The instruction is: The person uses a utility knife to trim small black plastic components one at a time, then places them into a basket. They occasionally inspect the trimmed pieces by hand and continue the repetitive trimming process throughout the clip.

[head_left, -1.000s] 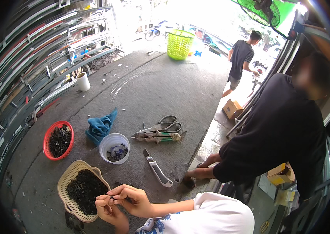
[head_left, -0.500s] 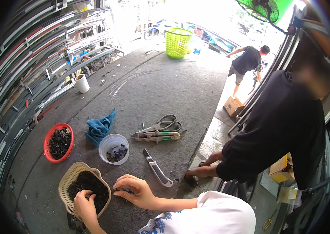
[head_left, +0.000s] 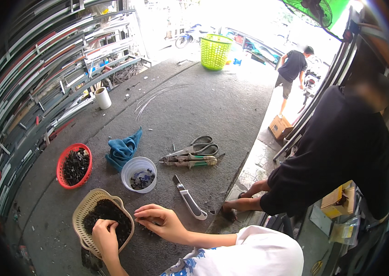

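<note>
My left hand (head_left: pixel 105 234) is over a beige slotted basket (head_left: pixel 80 214) that holds a heap of small black parts (head_left: pixel 98 214). Its thumb and fingertips are pinched together; whatever lies between them is too small to make out. Just right of the basket rim, my right hand (head_left: pixel 167 224) hovers low above the table with curled fingers. Something dark shows between its thumb and fingers, but its kind is hidden. Behind the basket stand a translucent white tub (head_left: pixel 139 175) with a few dark pieces and a red basket (head_left: pixel 59 171) full of small black parts.
On the grey table (head_left: pixel 171 110) lie a teal cloth (head_left: pixel 123 149), scissors (head_left: pixel 199 146), green-handled pliers (head_left: pixel 194 160) and a utility knife (head_left: pixel 190 200). A white roll (head_left: pixel 103 98) and a lime basket (head_left: pixel 215 53) stand farther off. A person in black (head_left: pixel 323 152) leans at the right edge.
My left hand has risen slightly from the heap, fingertips still pinched. The right hand stays beside the basket with its fingers a little straighter. The whole view has shifted slightly.
</note>
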Demonstrator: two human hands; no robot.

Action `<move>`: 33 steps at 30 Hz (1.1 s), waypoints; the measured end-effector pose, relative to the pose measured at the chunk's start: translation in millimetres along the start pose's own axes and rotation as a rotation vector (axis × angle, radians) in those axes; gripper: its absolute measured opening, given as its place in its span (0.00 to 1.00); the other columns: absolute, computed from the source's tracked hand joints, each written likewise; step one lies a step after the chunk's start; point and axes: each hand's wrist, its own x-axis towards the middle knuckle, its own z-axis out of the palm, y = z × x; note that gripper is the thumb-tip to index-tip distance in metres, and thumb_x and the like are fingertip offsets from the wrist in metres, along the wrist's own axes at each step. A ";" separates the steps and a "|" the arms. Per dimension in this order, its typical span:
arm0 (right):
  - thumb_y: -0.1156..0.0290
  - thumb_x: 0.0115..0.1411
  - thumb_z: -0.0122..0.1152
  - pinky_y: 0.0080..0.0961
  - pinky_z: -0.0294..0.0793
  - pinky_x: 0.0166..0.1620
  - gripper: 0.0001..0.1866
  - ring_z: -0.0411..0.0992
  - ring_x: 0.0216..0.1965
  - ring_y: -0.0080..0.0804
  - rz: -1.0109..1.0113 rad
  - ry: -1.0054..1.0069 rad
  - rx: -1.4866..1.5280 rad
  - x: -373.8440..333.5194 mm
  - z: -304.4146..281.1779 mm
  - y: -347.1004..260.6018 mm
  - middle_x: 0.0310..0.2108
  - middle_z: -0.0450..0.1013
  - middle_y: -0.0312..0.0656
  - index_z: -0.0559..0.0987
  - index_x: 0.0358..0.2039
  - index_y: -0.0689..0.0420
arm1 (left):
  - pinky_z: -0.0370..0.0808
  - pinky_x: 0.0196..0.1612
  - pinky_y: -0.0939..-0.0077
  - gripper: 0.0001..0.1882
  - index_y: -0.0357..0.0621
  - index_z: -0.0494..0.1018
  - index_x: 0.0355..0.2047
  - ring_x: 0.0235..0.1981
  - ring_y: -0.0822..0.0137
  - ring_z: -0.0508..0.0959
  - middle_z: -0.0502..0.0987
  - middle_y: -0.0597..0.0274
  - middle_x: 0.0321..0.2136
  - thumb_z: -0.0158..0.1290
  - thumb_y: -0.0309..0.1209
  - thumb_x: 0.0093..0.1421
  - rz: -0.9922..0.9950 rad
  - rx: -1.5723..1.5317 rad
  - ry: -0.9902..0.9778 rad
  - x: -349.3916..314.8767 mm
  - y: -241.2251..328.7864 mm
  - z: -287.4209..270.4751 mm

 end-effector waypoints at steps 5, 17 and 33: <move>0.79 0.63 0.62 0.19 0.79 0.48 0.12 0.77 0.42 0.22 0.151 -0.070 0.103 -2.7 -3.7 -10.4 0.41 0.77 0.37 0.81 0.47 0.62 | 0.73 0.31 0.68 0.05 0.32 0.80 0.34 0.25 0.60 0.78 0.80 0.52 0.27 0.58 0.22 0.58 -0.014 -0.243 0.105 -1.5 3.1 -2.8; 0.76 0.63 0.64 0.17 0.78 0.37 0.08 0.77 0.33 0.19 0.145 -0.141 0.292 -3.4 -0.3 -15.1 0.33 0.79 0.39 0.80 0.40 0.65 | 0.73 0.33 0.82 0.10 0.31 0.80 0.43 0.29 0.74 0.77 0.82 0.58 0.31 0.54 0.25 0.66 -0.116 -0.684 0.127 -19.4 35.2 2.0; 0.73 0.60 0.69 0.16 0.76 0.32 0.07 0.76 0.29 0.18 0.239 -0.165 0.464 -1.9 -4.2 -11.3 0.30 0.80 0.38 0.83 0.35 0.64 | 0.74 0.44 0.81 0.13 0.35 0.78 0.39 0.41 0.71 0.79 0.80 0.57 0.43 0.57 0.36 0.66 -0.307 -1.716 -0.106 -57.2 59.9 43.4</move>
